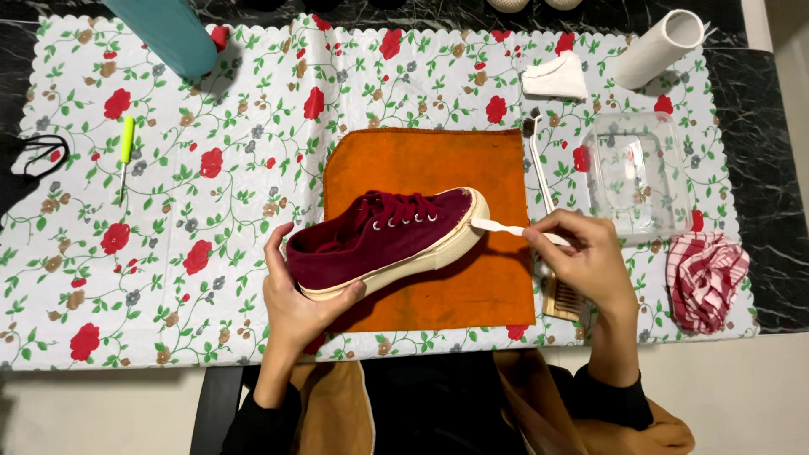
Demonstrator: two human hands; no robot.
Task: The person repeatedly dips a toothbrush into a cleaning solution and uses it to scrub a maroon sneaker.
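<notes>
Tabletop [763, 126] of dark stone carries a floral cloth [168, 211], which covers most of it. An orange towel [421, 160] lies at the centre of the cloth. The maroon sneaker [383, 240] is held just above the towel, tilted onto its side, toe pointing right. The left hand [295, 299] cups the heel end, grip closed on the sole and upper. The right hand [581, 261] pinches a white toothbrush [510, 227], whose tip touches the toe rim.

Risk, as judged: strong pressure at the toe could twist the sneaker out of the left hand, since only the heel end is supported. A sideways slip of the right hand could strike the clear plastic tub [636, 173] just beyond it.

Open room lies to the left, between towel and green-handled tool [126, 143]. The right side is crowded: tub, red checked rag [706, 278], wooden brush [560, 295]. The near tabletop edge runs just below both wrists.
</notes>
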